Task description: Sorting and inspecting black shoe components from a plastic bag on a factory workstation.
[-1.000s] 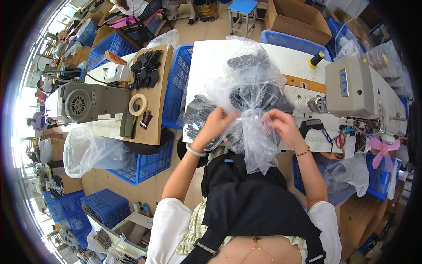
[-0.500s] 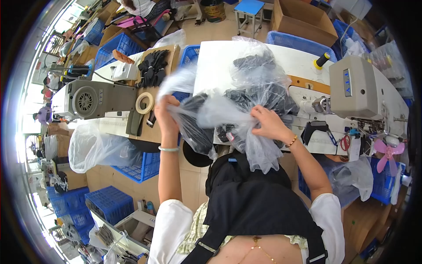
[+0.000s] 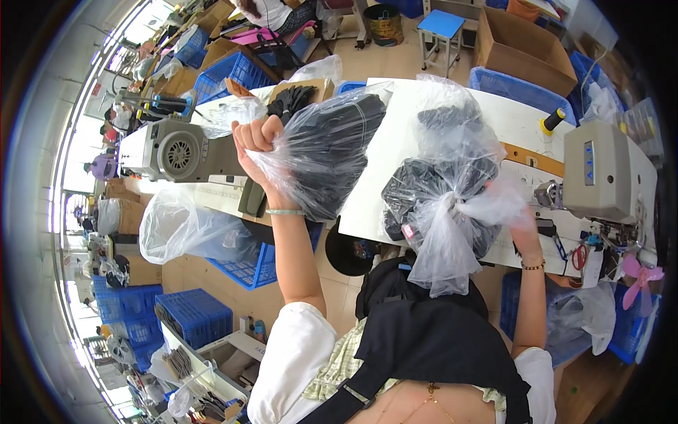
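My left hand (image 3: 258, 145) is closed around the gathered neck of a clear plastic bag (image 3: 332, 141) filled with black items. That bag is raised over the left end of the white table and leans right. A second clear bag (image 3: 441, 177), also with black contents, rests on the table before me. Its neck is bunched at a knot (image 3: 452, 203), with film spreading down and to the right. My right hand (image 3: 524, 230) is at the right-hand flap of that film; its fingers are blurred and mostly covered by the plastic, so their grip does not show.
A sewing machine (image 3: 600, 169) stands at right, with a black-and-yellow thread cone (image 3: 552, 121) behind it. Another machine (image 3: 169, 152) is at left. Red-handled scissors (image 3: 579, 257) and a pink fan (image 3: 641, 275) lie near the right edge. An empty-looking clear bag (image 3: 180, 226) hangs at left.
My left hand has lifted its bag, which has swung to the right of the hand. My right hand has moved from the knot to the right and nearer me. The view has shifted.
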### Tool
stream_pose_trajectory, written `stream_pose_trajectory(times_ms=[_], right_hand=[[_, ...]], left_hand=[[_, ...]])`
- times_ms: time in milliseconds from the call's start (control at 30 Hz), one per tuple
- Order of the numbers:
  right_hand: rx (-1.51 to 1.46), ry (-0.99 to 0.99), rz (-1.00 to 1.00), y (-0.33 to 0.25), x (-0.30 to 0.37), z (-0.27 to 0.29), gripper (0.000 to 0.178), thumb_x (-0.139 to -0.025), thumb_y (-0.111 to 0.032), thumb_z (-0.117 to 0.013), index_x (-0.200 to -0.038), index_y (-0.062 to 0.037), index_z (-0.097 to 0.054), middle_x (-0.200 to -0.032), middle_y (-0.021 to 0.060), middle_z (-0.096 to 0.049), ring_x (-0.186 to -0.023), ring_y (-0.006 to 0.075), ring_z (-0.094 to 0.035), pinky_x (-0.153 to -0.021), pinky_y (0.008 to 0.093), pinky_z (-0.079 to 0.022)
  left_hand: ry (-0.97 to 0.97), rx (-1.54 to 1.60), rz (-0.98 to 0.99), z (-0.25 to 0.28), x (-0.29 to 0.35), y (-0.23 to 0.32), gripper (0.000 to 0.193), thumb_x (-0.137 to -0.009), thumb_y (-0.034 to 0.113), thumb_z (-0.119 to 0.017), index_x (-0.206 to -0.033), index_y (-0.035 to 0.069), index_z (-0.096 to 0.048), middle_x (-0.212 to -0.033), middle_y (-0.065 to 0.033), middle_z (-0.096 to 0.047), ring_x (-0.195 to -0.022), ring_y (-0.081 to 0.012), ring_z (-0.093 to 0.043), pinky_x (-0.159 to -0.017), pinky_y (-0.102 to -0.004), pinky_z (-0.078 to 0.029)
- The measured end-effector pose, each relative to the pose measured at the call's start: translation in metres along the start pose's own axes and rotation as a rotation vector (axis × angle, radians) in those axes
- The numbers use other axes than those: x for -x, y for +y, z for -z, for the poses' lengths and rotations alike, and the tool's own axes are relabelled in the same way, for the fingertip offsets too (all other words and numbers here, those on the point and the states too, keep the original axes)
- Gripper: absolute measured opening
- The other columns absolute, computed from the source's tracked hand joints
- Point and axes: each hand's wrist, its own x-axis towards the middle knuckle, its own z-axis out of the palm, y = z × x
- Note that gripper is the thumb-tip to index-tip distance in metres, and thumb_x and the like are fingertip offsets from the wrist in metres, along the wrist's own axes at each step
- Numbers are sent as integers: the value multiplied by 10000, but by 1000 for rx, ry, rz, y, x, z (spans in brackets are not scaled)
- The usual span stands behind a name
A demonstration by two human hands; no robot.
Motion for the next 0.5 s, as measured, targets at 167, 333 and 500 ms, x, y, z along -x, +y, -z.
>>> stream_pose_trajectory(times_ms=[167, 333, 500], right_hand=[[-438, -370, -335, -72, -56, -83, 609, -894, -360, -493, -1329, 48, -372, -1270, 177, -508, -1154, 283, -509, -1009, 399, -376], [-1099, -584, -369, -18, -93, -182, 808, -820, -610, -485, -1382, -54, -315, -1321, 165, -449, -1202, 312, -454, -1023, 548, -332], [-1446, -494, -154, -25, -114, -185, 706, -833, -571, -522, -1352, -129, -340, -1360, 106, -392, -1245, 304, -385, -1017, 577, -329]], left_hand=[[-272, 55, 192, -17, 0, -23, 510, -1002, 296, -247, -507, 186, -200, -445, 47, -156, -424, -95, -142, -516, -272, -192], [-431, 81, 405, -21, 13, -60, 586, -972, 407, -319, -437, 190, -220, -364, 53, -247, -356, -75, -165, -483, -256, -178], [-540, -333, 353, -16, 24, -44, 500, -870, 322, -476, -427, 150, -323, -398, 22, -310, -386, -110, -275, -494, -283, -223]])
